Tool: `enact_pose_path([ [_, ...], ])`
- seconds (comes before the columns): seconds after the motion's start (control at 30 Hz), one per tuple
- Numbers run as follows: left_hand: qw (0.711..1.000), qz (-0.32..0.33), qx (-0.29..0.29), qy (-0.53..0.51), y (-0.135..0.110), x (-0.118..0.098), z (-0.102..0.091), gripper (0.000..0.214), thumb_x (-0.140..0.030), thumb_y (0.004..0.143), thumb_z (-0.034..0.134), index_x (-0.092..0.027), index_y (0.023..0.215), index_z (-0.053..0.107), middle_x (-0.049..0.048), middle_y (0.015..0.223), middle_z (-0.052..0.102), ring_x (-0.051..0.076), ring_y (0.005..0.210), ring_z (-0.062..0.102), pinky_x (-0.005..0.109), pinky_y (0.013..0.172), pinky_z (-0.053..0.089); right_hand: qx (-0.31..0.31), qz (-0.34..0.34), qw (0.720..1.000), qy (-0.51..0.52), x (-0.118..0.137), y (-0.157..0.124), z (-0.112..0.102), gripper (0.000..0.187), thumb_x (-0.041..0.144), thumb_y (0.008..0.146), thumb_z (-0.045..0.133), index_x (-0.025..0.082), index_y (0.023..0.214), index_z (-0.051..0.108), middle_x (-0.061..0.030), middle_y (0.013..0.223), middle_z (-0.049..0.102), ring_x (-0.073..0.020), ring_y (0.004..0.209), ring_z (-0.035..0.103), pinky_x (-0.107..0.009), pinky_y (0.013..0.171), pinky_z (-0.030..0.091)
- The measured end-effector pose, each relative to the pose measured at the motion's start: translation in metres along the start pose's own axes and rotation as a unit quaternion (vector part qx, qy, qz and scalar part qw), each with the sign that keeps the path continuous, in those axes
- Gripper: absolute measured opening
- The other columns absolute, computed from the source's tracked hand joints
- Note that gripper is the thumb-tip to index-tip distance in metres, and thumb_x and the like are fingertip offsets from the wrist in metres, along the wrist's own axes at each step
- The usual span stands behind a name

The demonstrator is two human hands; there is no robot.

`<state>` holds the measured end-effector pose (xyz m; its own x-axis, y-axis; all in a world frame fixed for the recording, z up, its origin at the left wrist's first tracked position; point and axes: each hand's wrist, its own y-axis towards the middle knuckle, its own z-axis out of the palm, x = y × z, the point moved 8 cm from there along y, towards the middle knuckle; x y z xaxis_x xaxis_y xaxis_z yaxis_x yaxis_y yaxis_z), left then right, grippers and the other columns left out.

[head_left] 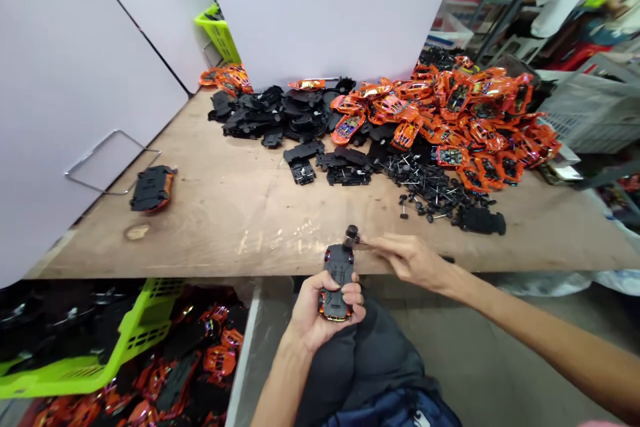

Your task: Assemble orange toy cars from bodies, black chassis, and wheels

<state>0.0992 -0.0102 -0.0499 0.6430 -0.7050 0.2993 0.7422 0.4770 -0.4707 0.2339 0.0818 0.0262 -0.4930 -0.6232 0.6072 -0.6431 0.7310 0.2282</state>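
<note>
i observed the left grip [325, 312] wrapped around the toy car [339, 280], underside up for access, while the right grip [407, 260] pinched narrow on a black wheel [351, 233].

Bare left hand [313, 313], bare right hand [410, 260]; baggy dark grey trousers [360, 360], navy cloth [395, 413] with white marking.

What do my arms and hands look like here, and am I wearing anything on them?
Your left hand and right hand are bare, with no gloves, and no ring, watch or bracelet shows. Your left forearm and right forearm are uncovered too, with no sleeve in view before they leave the frame.
</note>
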Motion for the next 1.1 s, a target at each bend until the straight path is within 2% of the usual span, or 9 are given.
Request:
enact_pose_path([
  [0.07, 1.000, 0.020, 0.002, 0.015, 0.001, 0.000, 0.001, 0.033, -0.008, 0.066, 0.060, -0.006, 0.099, 0.060, 0.0002, 0.074, 0.048, 0.011, 0.063, 0.053, 0.025, 0.068, 0.050, 0.015, 0.019, 0.999, -0.025, -0.009, -0.008, -0.006, 0.051, 0.010, 0.099, 0.050, 0.026, 0.145, 0.062, -0.0085, 0.121, 0.077, -0.0220, 0.099, 0.076, -0.034, 0.086, 0.061],
  [0.17, 0.992, 0.082, -0.031, 0.095, -0.004, 0.002, -0.005, 0.029, -0.012, 0.071, 0.067, -0.004, 0.098, 0.065, 0.0094, 0.085, 0.062, 0.016, 0.075, 0.063, 0.029, 0.075, 0.053, -0.040, 0.058, 0.997, -0.035, -0.024, -0.006, -0.020, 0.043, 0.016, 0.103, 0.051, 0.025, 0.142, 0.064, -0.0104, 0.126, 0.075, -0.0260, 0.111, 0.072, -0.043, 0.097, 0.059],
  [0.3, 0.932, 0.205, -0.114, 0.275, -0.024, 0.000, -0.011, 0.035, -0.031, 0.082, 0.082, -0.008, 0.106, 0.072, 0.0169, 0.109, 0.073, 0.026, 0.097, 0.071, 0.035, 0.084, 0.056, -0.166, 0.099, 0.980, -0.042, -0.016, -0.004, -0.025, 0.031, 0.022, 0.102, 0.056, 0.026, 0.129, 0.070, -0.0135, 0.126, 0.070, -0.0324, 0.121, 0.064, -0.058, 0.109, 0.048],
  [0.37, 0.894, 0.302, -0.112, 0.312, -0.033, -0.011, 0.000, 0.044, -0.034, 0.075, 0.091, -0.014, 0.111, 0.073, 0.0121, 0.115, 0.074, 0.026, 0.106, 0.070, 0.034, 0.091, 0.055, -0.213, 0.130, 0.965, 0.084, -0.002, -0.010, -0.013, 0.031, 0.033, 0.102, 0.060, 0.027, 0.133, 0.063, -0.0129, 0.129, 0.066, -0.0304, 0.123, 0.063, -0.054, 0.109, 0.050],
  [0.5, 0.823, 0.464, -0.107, 0.309, -0.044, -0.053, 0.023, 0.059, -0.036, 0.064, 0.097, -0.021, 0.116, 0.073, 0.0045, 0.119, 0.075, 0.023, 0.114, 0.069, 0.033, 0.105, 0.050, -0.176, 0.149, 0.902, 0.365, 0.030, -0.007, 0.039, 0.047, 0.047, 0.093, 0.074, 0.029, 0.129, 0.051, -0.0082, 0.123, 0.066, -0.0245, 0.114, 0.070, -0.038, 0.098, 0.060],
  [0.6, 0.750, 0.472, -0.102, 0.452, -0.048, -0.082, 0.048, 0.050, -0.033, 0.066, 0.095, -0.019, 0.109, 0.075, 0.0071, 0.109, 0.078, 0.026, 0.105, 0.072, 0.037, 0.099, 0.054, -0.219, 0.145, 0.904, 0.338, 0.028, 0.003, 0.046, 0.032, 0.036, 0.093, 0.075, 0.026, 0.117, 0.055, -0.0049, 0.111, 0.067, -0.0217, 0.106, 0.069, -0.034, 0.096, 0.058],
  [0.77, 0.546, 0.400, -0.102, 0.729, -0.046, -0.099, 0.077, 0.034, -0.025, 0.070, 0.090, -0.025, 0.103, 0.082, 0.0094, 0.109, 0.079, 0.029, 0.107, 0.071, 0.040, 0.105, 0.051, -0.176, 0.049, 0.968, 0.171, 0.016, 0.015, 0.043, 0.029, 0.010, 0.092, 0.061, 0.022, 0.119, 0.060, -0.0079, 0.108, 0.067, -0.0232, 0.101, 0.066, -0.036, 0.091, 0.056],
  [0.9, 0.534, 0.414, -0.128, 0.726, -0.039, -0.104, 0.073, 0.031, -0.024, 0.067, 0.092, -0.029, 0.096, 0.084, 0.0088, 0.102, 0.079, 0.031, 0.103, 0.070, 0.042, 0.107, 0.050, -0.209, 0.053, 0.965, 0.152, 0.010, 0.012, 0.048, 0.035, 0.001, 0.088, 0.052, 0.021, 0.116, 0.060, -0.0082, 0.105, 0.066, -0.0231, 0.099, 0.065, -0.037, 0.090, 0.056],
  [1.1, 0.497, 0.456, -0.162, 0.720, -0.042, -0.101, 0.070, 0.028, -0.029, 0.069, 0.090, -0.026, 0.096, 0.083, 0.0077, 0.100, 0.081, 0.030, 0.097, 0.073, 0.041, 0.096, 0.056, -0.236, 0.120, 0.937, 0.230, 0.010, 0.016, 0.041, 0.023, 0.013, 0.088, 0.070, 0.022, 0.109, 0.066, -0.0031, 0.099, 0.069, -0.0205, 0.093, 0.068, -0.032, 0.085, 0.057],
])
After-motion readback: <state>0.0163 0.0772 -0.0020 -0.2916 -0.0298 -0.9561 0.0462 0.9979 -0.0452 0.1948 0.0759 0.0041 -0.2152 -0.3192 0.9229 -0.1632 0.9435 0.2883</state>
